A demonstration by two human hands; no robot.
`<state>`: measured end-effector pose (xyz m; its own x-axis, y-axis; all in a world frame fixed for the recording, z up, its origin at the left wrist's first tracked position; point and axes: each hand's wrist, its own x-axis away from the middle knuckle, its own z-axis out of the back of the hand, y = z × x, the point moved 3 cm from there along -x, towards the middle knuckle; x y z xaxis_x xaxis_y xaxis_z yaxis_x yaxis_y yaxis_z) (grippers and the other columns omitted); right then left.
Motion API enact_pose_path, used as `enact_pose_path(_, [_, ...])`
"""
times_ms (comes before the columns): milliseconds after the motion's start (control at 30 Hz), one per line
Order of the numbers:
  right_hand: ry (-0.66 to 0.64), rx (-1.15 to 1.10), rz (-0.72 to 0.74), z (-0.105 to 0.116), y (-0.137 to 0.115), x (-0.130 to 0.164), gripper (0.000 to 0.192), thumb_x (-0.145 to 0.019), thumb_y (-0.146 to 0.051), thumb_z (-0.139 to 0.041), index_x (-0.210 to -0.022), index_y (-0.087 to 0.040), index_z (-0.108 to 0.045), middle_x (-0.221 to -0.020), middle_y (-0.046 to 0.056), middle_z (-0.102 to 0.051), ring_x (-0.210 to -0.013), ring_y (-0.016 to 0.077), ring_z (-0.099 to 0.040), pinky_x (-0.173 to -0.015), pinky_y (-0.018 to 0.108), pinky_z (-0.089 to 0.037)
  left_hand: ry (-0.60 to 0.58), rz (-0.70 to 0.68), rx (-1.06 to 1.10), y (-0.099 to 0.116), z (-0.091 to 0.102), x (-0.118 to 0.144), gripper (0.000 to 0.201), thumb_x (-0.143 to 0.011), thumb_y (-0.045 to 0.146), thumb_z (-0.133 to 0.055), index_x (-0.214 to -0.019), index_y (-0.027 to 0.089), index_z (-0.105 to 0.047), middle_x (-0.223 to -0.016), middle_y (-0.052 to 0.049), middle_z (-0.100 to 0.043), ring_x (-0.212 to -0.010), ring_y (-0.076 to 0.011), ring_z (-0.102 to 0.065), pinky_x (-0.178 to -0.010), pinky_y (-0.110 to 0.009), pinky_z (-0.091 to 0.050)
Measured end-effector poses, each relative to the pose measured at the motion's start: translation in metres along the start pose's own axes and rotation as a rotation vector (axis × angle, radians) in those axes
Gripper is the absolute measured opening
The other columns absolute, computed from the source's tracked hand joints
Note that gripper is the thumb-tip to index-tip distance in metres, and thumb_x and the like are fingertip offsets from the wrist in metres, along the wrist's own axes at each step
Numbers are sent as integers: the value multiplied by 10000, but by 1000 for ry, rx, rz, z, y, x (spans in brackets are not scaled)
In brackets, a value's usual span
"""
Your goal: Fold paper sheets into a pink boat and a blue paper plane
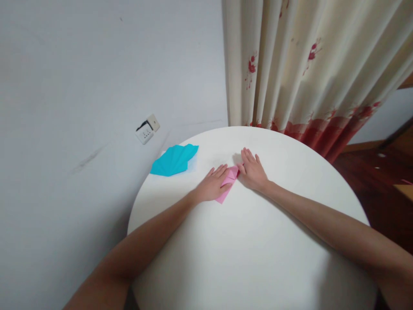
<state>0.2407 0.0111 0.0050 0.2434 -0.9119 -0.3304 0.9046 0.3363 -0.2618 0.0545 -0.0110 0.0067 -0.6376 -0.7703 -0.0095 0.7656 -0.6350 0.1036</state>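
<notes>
A folded piece of pink paper (229, 180) lies on a round white table (251, 258), mostly covered by my hands. My left hand (213, 185) rests flat on its left part, fingers together and stretched forward. My right hand (252, 170) presses flat on its right corner, fingers slightly spread. Only the middle and the lower tip of the pink paper show between the hands. A pleated turquoise paper fan (174, 160) lies at the table's far left edge, apart from both hands.
A grey wall stands behind and left of the table, with a white socket and switch (147, 130) on it. A cream curtain with red flower print (306, 73) hangs at the back right. Dark wooden floor (377, 181) shows on the right.
</notes>
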Motion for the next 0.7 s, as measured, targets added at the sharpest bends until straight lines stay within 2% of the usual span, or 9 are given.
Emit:
enact_pose_path(100, [-6, -40, 198, 3, -13, 2, 597, -1041, -361, -205, -1547, -58, -299, -1642, 134, -225, -1529, 217, -147, -1239, 437, -125, -22, 10, -4, 1, 0, 0, 647, -1037, 498, -288, -1555, 111, -258, -1643, -155, -191, -1538, -253, -127, -1230, -479, -127])
enact_pose_path(200, [-114, -51, 331, -3, -21, 6, 593, -1040, -385, -240, -1549, -90, -319, -1629, 129, -264, -1520, 217, -188, -1237, 443, -142, -23, 16, 9, 1, 0, -1, 653, -1033, 495, -292, -1561, 114, -238, -1642, -158, -190, -1537, -248, -134, -1231, -478, -127])
enact_pose_path(300, [-225, -15, 306, -12, -19, 8, 630, -1033, -439, -266, -1552, -87, -313, -1616, 144, -285, -1508, 249, -231, -1223, 479, -180, -5, 9, 19, 0, 0, -1, 667, -1031, 497, -291, -1573, 120, -199, -1649, -151, -166, -1538, -242, -134, -1232, -473, -125])
enact_pose_path(367, [-251, 15, 274, -14, -16, 8, 649, -1030, -466, -258, -1551, -83, -317, -1617, 145, -279, -1507, 261, -234, -1221, 490, -184, -6, 7, 17, -1, -1, -1, 664, -1032, 497, -288, -1574, 124, -202, -1649, -149, -160, -1537, -244, -137, -1231, -475, -125])
enact_pose_path(700, [-216, 61, 177, -14, -10, 8, 639, -1033, -445, -195, -1551, -91, -314, -1622, 126, -276, -1508, 256, -231, -1212, 507, -193, -10, -54, 35, -2, 0, 0, 585, -1045, 499, -275, -1585, 282, -217, -1643, -40, -237, -1538, -248, -128, -1225, -518, -127])
